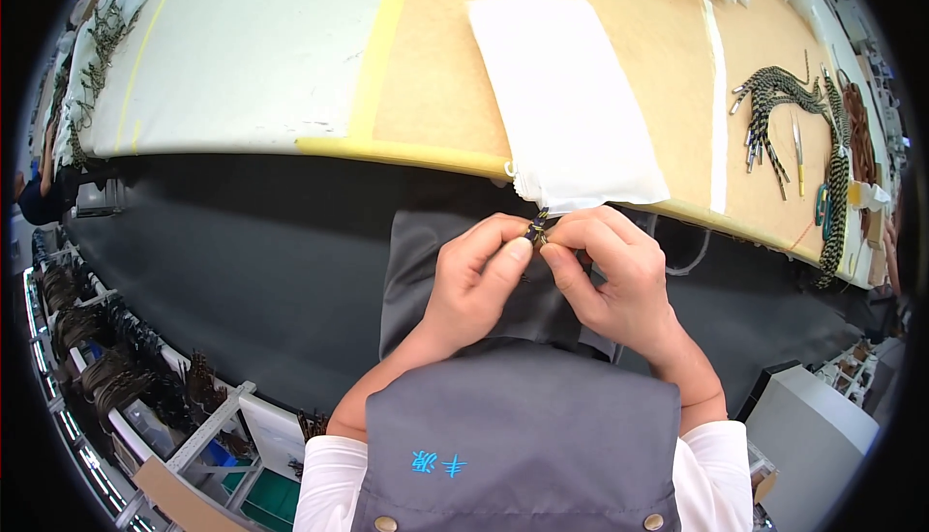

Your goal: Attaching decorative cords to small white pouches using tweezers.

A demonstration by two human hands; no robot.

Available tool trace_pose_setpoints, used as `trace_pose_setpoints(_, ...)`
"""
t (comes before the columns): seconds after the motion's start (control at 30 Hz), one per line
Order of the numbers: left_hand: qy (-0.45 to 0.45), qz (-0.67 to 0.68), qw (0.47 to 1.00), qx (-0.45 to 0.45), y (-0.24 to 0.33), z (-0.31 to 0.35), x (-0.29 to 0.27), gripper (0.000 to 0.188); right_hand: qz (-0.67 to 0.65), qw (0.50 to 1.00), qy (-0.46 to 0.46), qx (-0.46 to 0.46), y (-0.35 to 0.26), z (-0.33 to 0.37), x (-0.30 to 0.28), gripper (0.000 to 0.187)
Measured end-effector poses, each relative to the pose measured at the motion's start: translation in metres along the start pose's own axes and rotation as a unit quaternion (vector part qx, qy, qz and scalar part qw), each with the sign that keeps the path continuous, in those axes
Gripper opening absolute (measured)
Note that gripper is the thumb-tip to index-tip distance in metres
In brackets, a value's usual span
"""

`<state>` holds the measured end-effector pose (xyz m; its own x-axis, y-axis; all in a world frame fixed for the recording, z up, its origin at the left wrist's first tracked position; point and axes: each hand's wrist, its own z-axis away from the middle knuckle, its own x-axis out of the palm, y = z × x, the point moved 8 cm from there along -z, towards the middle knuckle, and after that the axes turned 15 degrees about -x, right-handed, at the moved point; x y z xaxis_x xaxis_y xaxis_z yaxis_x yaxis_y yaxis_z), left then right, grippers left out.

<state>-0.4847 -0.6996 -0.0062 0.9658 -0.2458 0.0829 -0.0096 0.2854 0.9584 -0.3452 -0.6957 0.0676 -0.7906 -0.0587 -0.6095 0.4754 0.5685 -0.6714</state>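
Note:
A black and yellow patterned cord (539, 228) is pinched between my two hands, just off the table's front edge. My left hand (474, 276) grips it between thumb and forefinger. From the other side my right hand (610, 266) pinches the same cord, the remaining fingers curled. The fingertips hide part of the cord, and what looks like a small knot or crossing shows between them. Right beyond my hands a white cloth-like pouch or sheet (571, 97) lies on the table, its near end hanging over the edge close to the cord.
The table (435, 68) has a tan surface with yellow tape along its edge. At the right lie a bundle of patterned cords (779, 92), a thin yellow-handled tool (799, 160) and teal-handled scissors (823, 205). A rack (208, 426) with hanging cords stands at lower left.

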Motion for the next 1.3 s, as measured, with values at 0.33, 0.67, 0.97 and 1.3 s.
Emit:
trace_pose_setpoints(0.33,-0.203,0.343,0.886,-0.239,-0.035,-0.008,0.017,0.024,-0.005,1.000,0.005,0.003,0.000,0.002,0.000,0.010)
trace_pose_setpoints(0.67,0.044,-0.033,0.997,0.050,0.001,-0.008,-0.002,0.005,-0.016,0.999,0.043,0.012,0.008,0.014,0.006,0.011)
trace_pose_setpoints(0.97,0.056,-0.016,0.997,0.046,0.002,-0.003,0.000,0.006,-0.119,0.987,0.093,0.063,0.019,0.025,0.003,0.013)
trace_pose_setpoints(1.3,0.058,-0.127,0.982,0.124,0.016,0.001,0.003,0.007,-0.211,0.956,0.108,0.170,0.038,0.031,0.011,0.014)
